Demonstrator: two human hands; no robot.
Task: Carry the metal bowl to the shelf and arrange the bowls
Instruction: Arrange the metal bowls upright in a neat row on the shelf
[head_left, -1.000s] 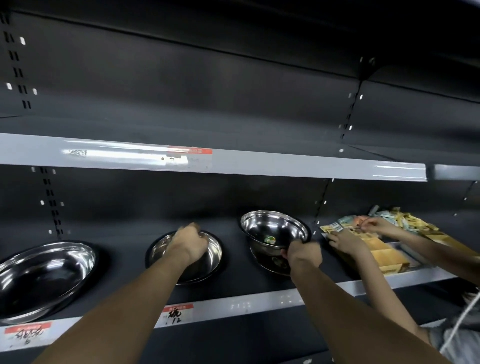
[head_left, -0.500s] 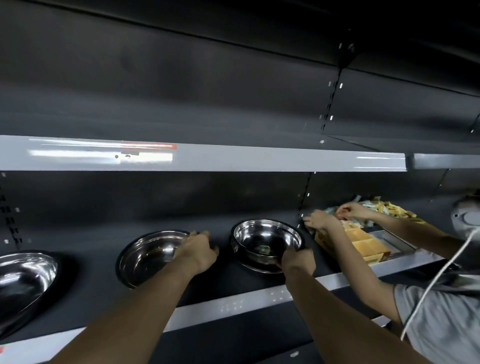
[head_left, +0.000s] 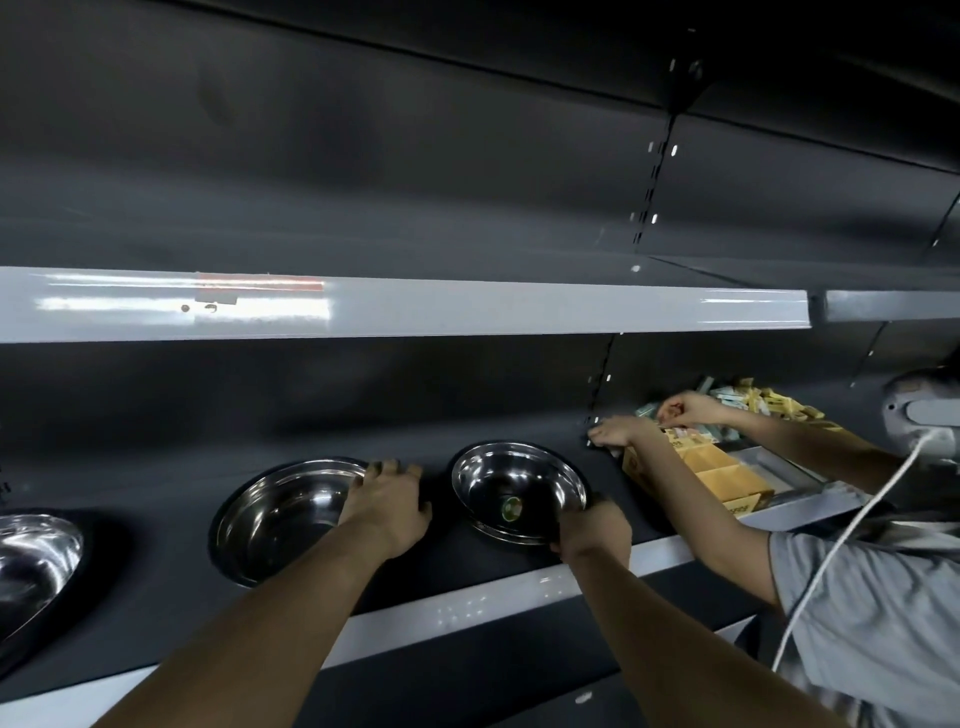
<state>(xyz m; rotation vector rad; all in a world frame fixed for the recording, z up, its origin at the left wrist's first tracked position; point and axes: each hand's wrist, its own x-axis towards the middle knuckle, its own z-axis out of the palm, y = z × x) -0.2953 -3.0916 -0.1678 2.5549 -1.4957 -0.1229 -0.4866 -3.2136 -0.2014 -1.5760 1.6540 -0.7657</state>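
Observation:
Three shiny metal bowls stand on the dark shelf (head_left: 171, 488). The right bowl (head_left: 511, 480) is deep, with a small green sticker inside, and seems to rest on another bowl beneath it. My right hand (head_left: 592, 527) grips its near right rim. The middle bowl (head_left: 280, 519) is wide and shallow. My left hand (head_left: 387, 506) lies over its right rim, fingers curled on the edge. A third bowl (head_left: 31, 564) shows partly at the far left.
Another person in a grey shirt (head_left: 872, 613) stands at the right, with both hands (head_left: 654, 421) among yellow boxes (head_left: 727, 478) on the same shelf. An upper shelf edge (head_left: 467, 306) runs overhead. A white cable (head_left: 841, 545) hangs by that person.
The deep right bowl has come down from a tilt to sit level. My left hand slid from the middle of the shallow bowl to its right rim. The view shifted right.

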